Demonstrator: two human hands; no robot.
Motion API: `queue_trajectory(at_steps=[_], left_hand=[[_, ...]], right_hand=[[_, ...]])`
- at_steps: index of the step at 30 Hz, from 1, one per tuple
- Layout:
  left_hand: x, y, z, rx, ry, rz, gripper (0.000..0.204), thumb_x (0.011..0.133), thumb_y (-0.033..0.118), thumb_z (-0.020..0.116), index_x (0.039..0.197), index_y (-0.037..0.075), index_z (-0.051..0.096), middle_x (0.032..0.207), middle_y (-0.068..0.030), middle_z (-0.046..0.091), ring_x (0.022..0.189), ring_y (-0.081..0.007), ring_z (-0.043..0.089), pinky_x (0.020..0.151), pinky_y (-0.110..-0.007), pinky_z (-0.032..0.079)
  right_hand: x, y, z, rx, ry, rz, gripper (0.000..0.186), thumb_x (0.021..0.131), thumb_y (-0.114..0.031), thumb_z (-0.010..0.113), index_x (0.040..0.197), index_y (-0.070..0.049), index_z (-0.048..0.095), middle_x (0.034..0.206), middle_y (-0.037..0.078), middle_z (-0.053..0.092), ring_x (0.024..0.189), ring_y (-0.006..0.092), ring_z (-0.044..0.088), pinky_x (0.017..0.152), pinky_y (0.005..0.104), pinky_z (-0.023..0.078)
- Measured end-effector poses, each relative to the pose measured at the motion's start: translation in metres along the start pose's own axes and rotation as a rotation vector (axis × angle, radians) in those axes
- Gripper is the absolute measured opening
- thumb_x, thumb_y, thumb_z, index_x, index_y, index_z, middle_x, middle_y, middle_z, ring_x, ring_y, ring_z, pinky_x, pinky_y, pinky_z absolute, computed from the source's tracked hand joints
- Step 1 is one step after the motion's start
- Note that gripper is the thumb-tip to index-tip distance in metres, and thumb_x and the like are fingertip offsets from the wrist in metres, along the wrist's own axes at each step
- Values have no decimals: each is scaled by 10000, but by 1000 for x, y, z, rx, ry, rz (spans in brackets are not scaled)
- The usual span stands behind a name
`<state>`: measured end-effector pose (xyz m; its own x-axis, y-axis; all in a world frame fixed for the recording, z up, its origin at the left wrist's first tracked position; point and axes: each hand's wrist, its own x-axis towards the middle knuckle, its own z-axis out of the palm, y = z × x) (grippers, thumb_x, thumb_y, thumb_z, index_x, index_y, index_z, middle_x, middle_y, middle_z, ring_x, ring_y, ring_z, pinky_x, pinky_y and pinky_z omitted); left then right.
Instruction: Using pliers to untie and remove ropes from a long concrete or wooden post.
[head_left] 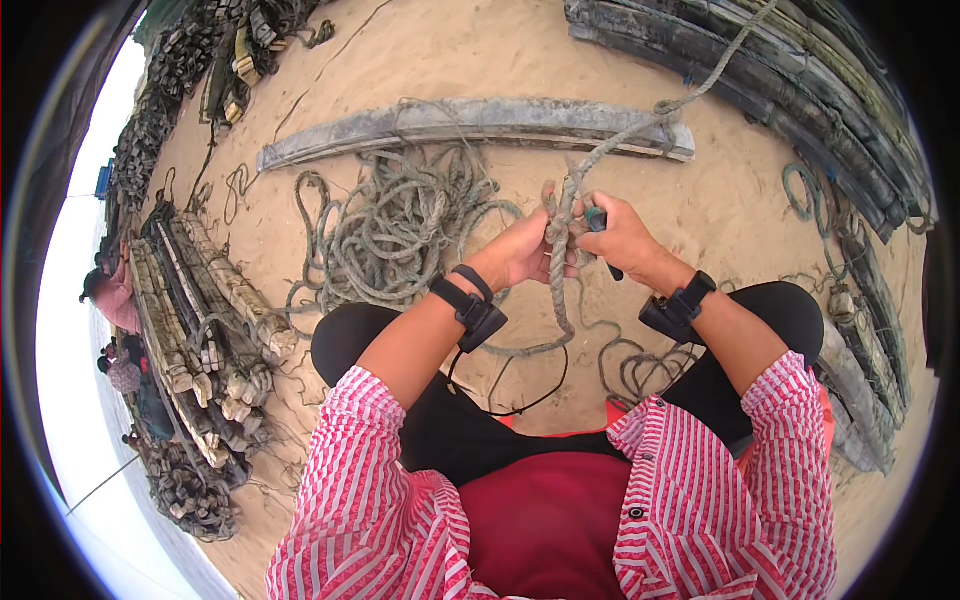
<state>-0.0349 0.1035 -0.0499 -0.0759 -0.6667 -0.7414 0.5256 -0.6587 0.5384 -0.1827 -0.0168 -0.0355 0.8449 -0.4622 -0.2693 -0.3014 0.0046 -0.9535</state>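
Note:
A thick grey-green rope (559,290) runs down from the upper right through a knotted section between my hands to my lap. My left hand (535,247) grips this knotted part, fingers curled round it. My right hand (618,235) is closed on a dark tool with a teal section (597,218), held just right of the knot, its lower end pointing down. How far the tool touches the rope is unclear. A loose pile of rope (380,220) lies on the sand left of my hands, and smaller loops (640,372) lie between my knees.
A long weathered beam (470,120) lies beyond the rope pile. Dark bundled poles (720,70) fill the upper right, with more (870,340) at the right. Pale pole bundles (190,340) lie left on the sand (450,60). Several people (115,300) are beside them.

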Motion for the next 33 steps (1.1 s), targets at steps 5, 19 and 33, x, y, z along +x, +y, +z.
queue_trajectory(at_steps=[5,19,33], left_hand=[[-8,8,4,-85,-151,63,496,1009,567,321,1156,163,569,857,-35,590,722,-189,571,683,-385,482],[-19,26,-1,249,189,536,351,796,174,794,1052,15,614,729,29,574,543,-45,434,470,-219,318],[-12,23,-6,785,439,625,406,738,298,785,967,-9,650,787,-57,626,741,-103,533,690,-302,458]], right_hand=[[-1,-3,-11,-132,-49,74,396,734,-124,739,1093,-51,587,760,12,569,658,112,503,579,309,417],[-32,-27,-42,-470,-66,-197,625,741,-169,716,1309,-32,494,939,157,592,850,325,597,744,424,496],[-44,-38,-31,-871,-53,-153,551,776,-111,680,1304,-80,524,972,204,595,957,418,574,854,479,458]])
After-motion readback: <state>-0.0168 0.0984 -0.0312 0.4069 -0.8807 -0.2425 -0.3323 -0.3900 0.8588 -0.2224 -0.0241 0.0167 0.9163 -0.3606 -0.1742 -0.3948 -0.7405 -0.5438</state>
